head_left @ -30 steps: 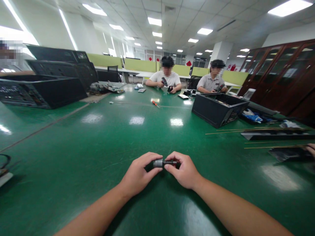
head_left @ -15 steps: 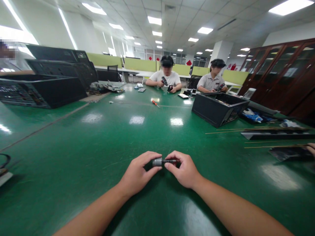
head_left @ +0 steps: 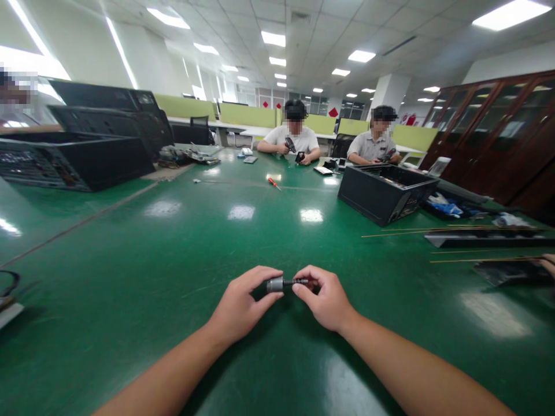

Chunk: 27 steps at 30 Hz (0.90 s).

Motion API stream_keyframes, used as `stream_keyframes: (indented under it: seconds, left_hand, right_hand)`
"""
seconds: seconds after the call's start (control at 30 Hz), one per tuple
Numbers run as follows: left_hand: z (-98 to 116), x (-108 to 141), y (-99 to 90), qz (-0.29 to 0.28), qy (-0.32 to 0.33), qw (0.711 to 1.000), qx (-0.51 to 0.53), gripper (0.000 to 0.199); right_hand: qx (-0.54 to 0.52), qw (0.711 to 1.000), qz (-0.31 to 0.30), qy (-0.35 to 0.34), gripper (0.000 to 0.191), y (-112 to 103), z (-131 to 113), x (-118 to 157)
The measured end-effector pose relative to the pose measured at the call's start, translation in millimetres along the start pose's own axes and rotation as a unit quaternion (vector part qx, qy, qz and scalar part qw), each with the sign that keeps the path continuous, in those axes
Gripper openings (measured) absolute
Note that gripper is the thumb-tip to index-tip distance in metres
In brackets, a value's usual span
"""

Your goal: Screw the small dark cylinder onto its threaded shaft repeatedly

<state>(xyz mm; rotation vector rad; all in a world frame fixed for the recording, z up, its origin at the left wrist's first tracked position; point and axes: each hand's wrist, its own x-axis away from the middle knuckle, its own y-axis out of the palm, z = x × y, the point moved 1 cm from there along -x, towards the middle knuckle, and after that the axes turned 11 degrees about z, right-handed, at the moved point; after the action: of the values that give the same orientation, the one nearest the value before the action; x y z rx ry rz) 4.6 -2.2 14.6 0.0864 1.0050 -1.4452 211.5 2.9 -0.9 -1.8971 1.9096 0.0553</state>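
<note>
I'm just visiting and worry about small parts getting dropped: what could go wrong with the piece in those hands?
The cylinder sits between the thumb and fingers of the left hand, so it might slip out. The right hand pinches the thin rod; a crooked pull could strain it. The table looks glossy, so a dropped part may roll.

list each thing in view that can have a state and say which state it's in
left hand, closed around the grey cylinder
right hand, pinching the dark shaft
grey cylinder, held on its side
dark shaft, sticking out of the cylinder's end
orange-handled screwdriver, lying down
right computer case, open on top
left computer case, open on top
ceiling lights, lit
</note>
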Motion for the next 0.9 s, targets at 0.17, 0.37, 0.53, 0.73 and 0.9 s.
stream_keyframes:
  seconds: [0.17, 0.37, 0.53, 0.73, 0.9]
  left_hand:
    - [-0.3, -0.3, -0.7, 0.002, -0.001, 1.000, -0.005, 0.025]
    - [-1.8, -0.5, -1.3, -0.002, -0.001, 1.000, -0.004, 0.025]
    - [-4.0, -1.2, -2.8, 0.006, 0.001, 1.000, -0.003, 0.027]
    - [-5.8, -1.4, -4.0, 0.011, -0.005, 1.000, -0.001, 0.029]
    - [-7.0, -1.2, -4.5, 0.010, -0.006, 1.000, 0.000, 0.029]
  right_hand:
    - [0.002, 1.000, 0.004, -0.001, 0.010, -0.4, 0.6, -0.7]
    - [-0.001, 1.000, 0.008, -0.002, 0.010, -0.7, 1.4, -0.9]
    - [-0.009, 1.000, 0.012, 0.006, 0.011, -0.8, 3.5, -1.7]
    - [-0.028, 0.999, 0.013, 0.027, 0.013, 0.5, 6.6, -3.7]
    - [-0.040, 0.998, 0.015, 0.035, 0.013, 1.2, 7.4, -4.0]
